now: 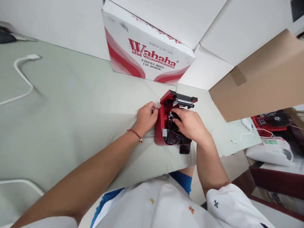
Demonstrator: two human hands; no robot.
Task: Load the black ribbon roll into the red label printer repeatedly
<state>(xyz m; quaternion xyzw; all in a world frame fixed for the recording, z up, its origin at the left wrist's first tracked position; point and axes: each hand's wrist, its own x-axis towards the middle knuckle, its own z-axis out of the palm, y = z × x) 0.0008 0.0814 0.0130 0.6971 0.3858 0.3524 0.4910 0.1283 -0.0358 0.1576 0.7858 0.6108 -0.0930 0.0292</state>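
Observation:
A small red-and-black machine that looks like a label printer lies on the cloth-covered table with its lid raised. Inside it is a roll of glossy black film with a pale core end. My right hand reaches in from the right, thumb and fingers closed around the roll's upper part; some fingertips are hidden. Loose black film hangs out over the machine's front edge. My left hand is curled against the machine's left side, and whatever its fingers hold, if anything, is hidden.
A white-and-red water carton stands behind the machine against white boxes. A brown cardboard box is to the right. White cables lie at the left. Past the table's right edge are a red device and a white bag.

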